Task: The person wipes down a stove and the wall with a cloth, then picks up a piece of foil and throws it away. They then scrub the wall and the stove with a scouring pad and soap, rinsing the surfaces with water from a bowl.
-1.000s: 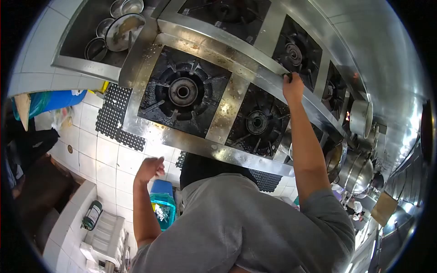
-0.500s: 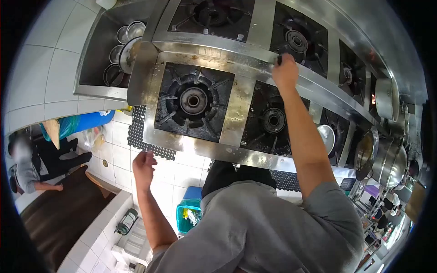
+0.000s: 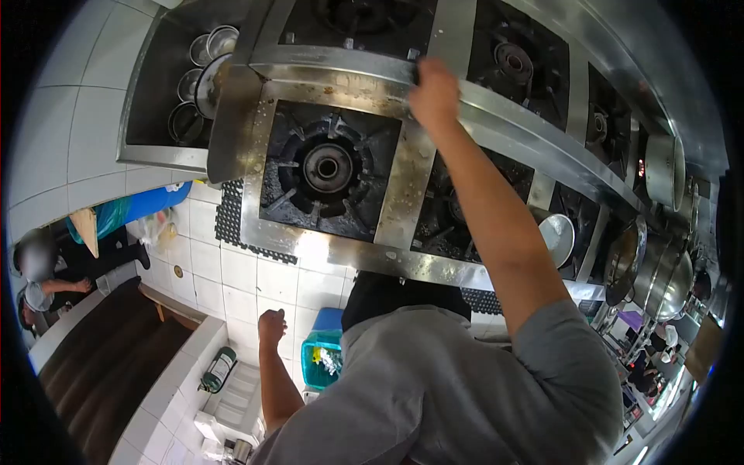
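Note:
My right hand [image 3: 436,93] is closed around a small dark object, mostly hidden by the fingers, perhaps a scrubbing pad. It lies at the raised steel ledge [image 3: 333,60] between the front and back rows of a gas stove. Below and left of it is the front left burner [image 3: 328,168], its dark grate looking wet. My right forearm passes over a second front burner [image 3: 457,205] and partly covers it. My left hand [image 3: 271,327] hangs over the floor, away from the stove, with its fingers curled and nothing visible in them.
A sink [image 3: 147,116] with several metal bowls [image 3: 222,40] adjoins the stove on the left. Pots and pans [image 3: 663,271] crowd the right end. A teal bin [image 3: 312,364] stands on the tiled floor near my legs. Another person [image 3: 58,283] is at the far left.
My right hand has moved left along the steel ledge with the small dark object. My left hand has dropped lower and shifted right, nearer my body.

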Available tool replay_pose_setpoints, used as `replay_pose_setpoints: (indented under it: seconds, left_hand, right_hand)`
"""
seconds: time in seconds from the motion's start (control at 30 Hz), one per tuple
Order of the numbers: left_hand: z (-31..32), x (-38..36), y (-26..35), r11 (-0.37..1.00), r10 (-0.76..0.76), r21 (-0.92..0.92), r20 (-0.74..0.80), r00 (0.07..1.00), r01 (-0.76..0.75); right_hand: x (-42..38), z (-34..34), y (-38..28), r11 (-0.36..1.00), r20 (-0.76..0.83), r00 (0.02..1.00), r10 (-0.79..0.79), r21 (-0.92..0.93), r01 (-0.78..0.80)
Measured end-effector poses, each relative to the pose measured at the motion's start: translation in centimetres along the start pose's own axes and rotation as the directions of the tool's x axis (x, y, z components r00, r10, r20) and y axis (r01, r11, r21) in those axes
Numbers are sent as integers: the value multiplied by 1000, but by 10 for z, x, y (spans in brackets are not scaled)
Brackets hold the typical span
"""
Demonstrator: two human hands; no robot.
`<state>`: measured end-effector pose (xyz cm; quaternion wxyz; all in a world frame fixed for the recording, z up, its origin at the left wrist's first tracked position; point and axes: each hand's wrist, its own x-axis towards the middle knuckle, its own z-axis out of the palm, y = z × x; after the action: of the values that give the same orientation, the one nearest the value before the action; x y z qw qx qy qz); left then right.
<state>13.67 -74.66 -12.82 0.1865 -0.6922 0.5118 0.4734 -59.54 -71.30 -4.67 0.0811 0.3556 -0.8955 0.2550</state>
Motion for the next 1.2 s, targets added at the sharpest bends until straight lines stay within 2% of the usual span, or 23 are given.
replay_pose_setpoints:
  seconds: [0.07, 0.1, 0.2, 0.27, 0.3, 0.37, 0.4, 0.47, 0.53, 0.57, 0.63, 0.7, 0.73, 0.8, 0.83, 0.9, 0.93, 0.97, 1.03, 1.07, 1.1, 1.13, 1.2]
  left_hand:
    - [13, 2, -9, 995, -73, -56, 106, 992, 79]
    - [12, 9, -10, 996, -91, 28, 151, 984, 88]
    - [1, 14, 2, 997, -16, -71, 102, 995, 24]
    - [-7, 11, 10, 978, 35, -209, 49, 998, -24]
    - [-9, 9, 15, 970, 38, -243, 34, 999, -29]
    - [-9, 16, 17, 967, 5, -256, 45, 999, 7]
    - [-3, 17, 18, 967, -6, -253, 47, 999, 18]
    - [-6, 22, 17, 993, -63, -88, 118, 991, 74]
    - [-9, 21, 18, 998, -19, -62, 109, 994, 26]
    - [-8, 19, 18, 999, 21, -39, 104, 994, -17]
    - [-9, 12, 14, 993, 47, -110, 59, 997, -41]
    - [-7, 5, 12, 966, 7, -257, 8, 1000, -5]
    - [-2, 7, 7, 966, 2, -260, 8, 1000, 0]
    - [3, 10, -10, 976, -67, -201, 103, 992, 86]
    - [4, 8, -15, 978, -71, -188, 100, 992, 89]
    - [2, 9, -18, 990, -134, 69, 212, 968, 122]
    - [3, 8, -15, 995, -102, 31, 205, 973, 98]
    - [2, 10, -16, 995, -95, 25, 211, 973, 92]
    - [2, 15, -16, 976, -56, -204, 129, 990, 81]
    - [1, 14, -14, 968, -40, -240, 114, 993, 67]
    - [0, 14, -14, 965, -33, -254, 118, 993, 62]
    - [2, 14, -16, 958, -30, -280, 97, 995, 56]
    - [10, 14, -25, 946, -31, -319, 63, 998, 49]
  right_hand:
    - [11, -8, -25, 992, 72, 992, -106, 73, 100]
    - [4, -15, -9, 993, 64, 993, -99, 73, 95]
    - [-17, -49, 50, 995, 45, 997, -57, 84, 53]
    - [-22, -58, 56, 988, 60, 986, 155, -2, -156]
    - [-17, -46, 38, 989, 62, 987, 151, -5, -151]
    - [-3, -9, -5, 999, 57, 998, -36, -35, 38]
    - [2, -7, 1, 999, 68, 997, -33, -34, 35]
    - [7, -7, 6, 981, 83, 978, -190, 51, 186]
    - [-9, -36, 42, 998, 115, 993, 22, 60, -29]
    - [-13, -47, 47, 998, 111, 994, 18, 59, -25]
    - [-16, -62, 43, 986, 65, 985, 160, -52, -157]
    - [-6, -25, 9, 995, 78, 993, 89, 32, -92]
    - [2, 0, -13, 997, 115, 992, 54, 45, -60]
    - [19, 25, -62, 984, 41, 986, -159, 87, 155]
    - [13, 24, -52, 986, 43, 988, -146, 90, 142]
    - [5, 12, -19, 958, -7, 967, -256, 131, 255]
    - [-9, -5, 14, 991, 74, 990, -119, 75, 113]
    - [-24, -31, 46, 998, 86, 996, 10, 54, -15]
    - [-53, -75, 122, 992, -50, 992, 118, -38, -120]
    - [-63, -98, 157, 965, -41, 972, 230, -121, -233]
    - [-72, -107, 188, 954, -151, 975, 161, -231, -193]
    - [-70, -113, 177, 948, -106, 970, 219, -211, -237]
    - [-51, -79, 127, 977, -99, 987, 129, -159, -143]
